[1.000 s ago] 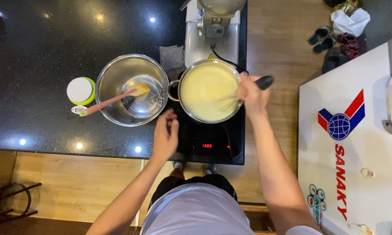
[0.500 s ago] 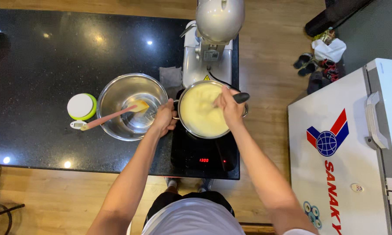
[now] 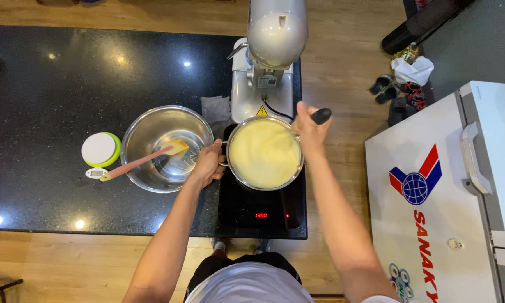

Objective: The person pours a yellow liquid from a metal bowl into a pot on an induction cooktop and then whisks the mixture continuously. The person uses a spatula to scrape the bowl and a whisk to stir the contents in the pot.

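Observation:
A steel pot (image 3: 230, 168) full of pale yellow cream (image 3: 264, 153) stands on a black induction cooker (image 3: 261, 210). My left hand (image 3: 206, 164) grips the pot's left handle. My right hand (image 3: 308, 128) is closed on the black handle of a whisk (image 3: 321, 116) at the pot's far right rim; the whisk's wires are blurred in the cream. Left of the pot stands a steel mixing bowl (image 3: 146, 126) with a pink-handled spatula (image 3: 140, 161) lying in it.
A grey stand mixer (image 3: 269, 50) rises behind the pot, with a grey cloth (image 3: 215, 109) beside it. A small scale with a white and green top (image 3: 98, 150) sits left of the bowl. A white chest freezer (image 3: 449, 202) stands to the right; shoes (image 3: 395, 95) lie on the wooden floor.
My left hand came up from the counter's edge and took the pot's handle. My right hand carried the whisk round to the pot's far right rim.

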